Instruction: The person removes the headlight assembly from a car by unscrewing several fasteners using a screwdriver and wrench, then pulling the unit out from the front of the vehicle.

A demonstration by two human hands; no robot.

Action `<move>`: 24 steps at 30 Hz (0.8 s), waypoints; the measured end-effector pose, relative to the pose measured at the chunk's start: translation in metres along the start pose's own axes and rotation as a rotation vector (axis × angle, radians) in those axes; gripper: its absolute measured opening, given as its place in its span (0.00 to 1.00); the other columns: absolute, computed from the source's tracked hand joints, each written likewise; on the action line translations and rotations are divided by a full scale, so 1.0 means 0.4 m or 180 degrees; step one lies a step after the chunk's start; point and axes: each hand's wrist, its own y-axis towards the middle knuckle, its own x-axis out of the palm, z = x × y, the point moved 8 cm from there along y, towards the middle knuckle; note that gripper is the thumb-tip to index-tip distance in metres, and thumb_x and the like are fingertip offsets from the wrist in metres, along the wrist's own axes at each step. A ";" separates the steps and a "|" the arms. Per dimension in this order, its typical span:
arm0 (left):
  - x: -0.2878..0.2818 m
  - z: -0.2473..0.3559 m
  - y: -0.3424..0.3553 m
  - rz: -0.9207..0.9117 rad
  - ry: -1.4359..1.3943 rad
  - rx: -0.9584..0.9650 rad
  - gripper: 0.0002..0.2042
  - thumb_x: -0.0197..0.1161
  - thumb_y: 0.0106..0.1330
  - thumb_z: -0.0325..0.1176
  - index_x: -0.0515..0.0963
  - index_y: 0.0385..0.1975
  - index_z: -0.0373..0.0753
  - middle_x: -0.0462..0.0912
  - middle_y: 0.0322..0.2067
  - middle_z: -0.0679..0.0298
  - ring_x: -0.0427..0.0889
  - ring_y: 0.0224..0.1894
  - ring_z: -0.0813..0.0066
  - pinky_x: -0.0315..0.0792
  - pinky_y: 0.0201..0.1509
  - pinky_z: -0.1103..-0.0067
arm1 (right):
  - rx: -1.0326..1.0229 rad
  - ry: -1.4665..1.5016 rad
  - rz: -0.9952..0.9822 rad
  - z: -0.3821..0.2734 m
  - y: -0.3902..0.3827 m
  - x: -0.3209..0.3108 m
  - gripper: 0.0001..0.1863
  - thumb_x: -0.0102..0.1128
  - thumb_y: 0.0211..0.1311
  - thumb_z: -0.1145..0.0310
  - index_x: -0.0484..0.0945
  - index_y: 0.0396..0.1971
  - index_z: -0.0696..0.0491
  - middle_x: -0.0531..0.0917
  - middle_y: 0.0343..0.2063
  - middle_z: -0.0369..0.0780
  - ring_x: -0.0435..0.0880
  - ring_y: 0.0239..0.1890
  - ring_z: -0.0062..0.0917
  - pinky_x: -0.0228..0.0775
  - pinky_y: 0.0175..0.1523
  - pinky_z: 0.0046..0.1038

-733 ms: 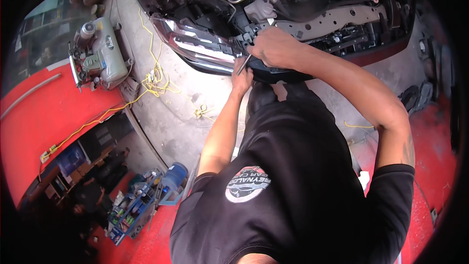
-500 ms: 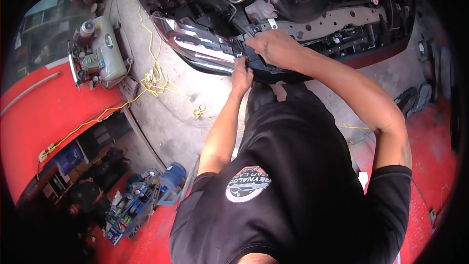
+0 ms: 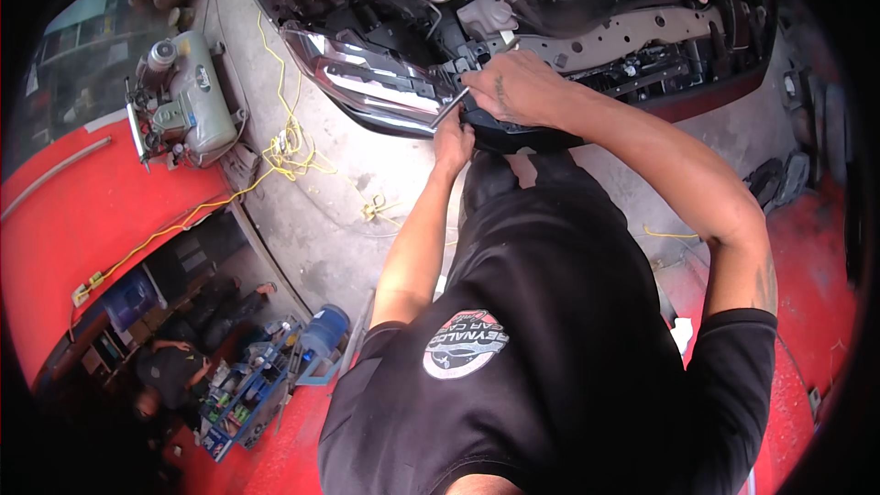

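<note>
Head view: right hand, fingers curled round a slim metal tool by the headlight's right end; left hand just nearer, its grip unclear

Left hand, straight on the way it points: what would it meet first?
Probably the slim metal tool in the right hand, crossing just ahead of the left hand; depth is unclear.
</note>
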 end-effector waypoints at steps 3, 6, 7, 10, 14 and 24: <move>0.026 0.047 0.007 -0.0098 0.0038 0.0010 0.22 0.58 0.63 0.25 0.72 0.60 0.32 0.75 0.55 0.44 0.76 0.59 0.41 0.72 0.63 0.59 | -0.0193 0.0297 0.0518 0.047 -0.016 0.015 0.11 0.63 0.62 0.68 0.86 0.41 0.55 0.86 0.37 0.50 0.87 0.40 0.47 0.77 0.42 0.46; 0.008 0.061 0.005 -0.0052 0.0103 -0.0066 0.21 0.58 0.63 0.25 0.73 0.58 0.31 0.76 0.55 0.44 0.76 0.59 0.40 0.72 0.62 0.58 | -0.0560 0.0244 0.0719 0.029 -0.006 0.026 0.12 0.61 0.63 0.70 0.85 0.45 0.54 0.85 0.34 0.48 0.87 0.39 0.47 0.78 0.42 0.46; 0.005 0.057 0.001 -0.0013 0.0087 -0.0068 0.21 0.58 0.63 0.25 0.73 0.58 0.31 0.76 0.55 0.43 0.76 0.59 0.40 0.72 0.62 0.58 | -0.0633 0.0220 0.0688 0.008 -0.001 0.022 0.12 0.60 0.63 0.71 0.84 0.46 0.53 0.85 0.33 0.47 0.86 0.38 0.47 0.78 0.43 0.46; -0.011 0.064 0.003 0.0136 -0.0076 -0.0031 0.21 0.58 0.63 0.25 0.73 0.58 0.32 0.76 0.56 0.42 0.76 0.59 0.38 0.72 0.62 0.58 | -0.1181 -0.0467 0.0015 -0.049 -0.003 0.034 0.11 0.58 0.64 0.72 0.85 0.43 0.52 0.84 0.31 0.44 0.86 0.37 0.43 0.77 0.46 0.43; -0.010 0.093 0.000 -0.0055 -0.0133 -0.0191 0.21 0.58 0.63 0.25 0.73 0.59 0.34 0.75 0.57 0.41 0.76 0.59 0.37 0.72 0.62 0.57 | -0.1710 -0.0986 0.0606 -0.053 -0.006 0.022 0.10 0.58 0.62 0.71 0.85 0.41 0.53 0.84 0.30 0.42 0.86 0.35 0.38 0.75 0.48 0.38; 0.024 -0.003 0.014 -0.0095 -0.0024 0.0211 0.22 0.57 0.62 0.24 0.73 0.58 0.35 0.74 0.55 0.43 0.76 0.58 0.39 0.72 0.63 0.58 | -0.0461 -0.0013 0.0687 -0.049 -0.058 0.040 0.09 0.60 0.60 0.69 0.83 0.38 0.56 0.82 0.24 0.47 0.85 0.32 0.45 0.77 0.39 0.46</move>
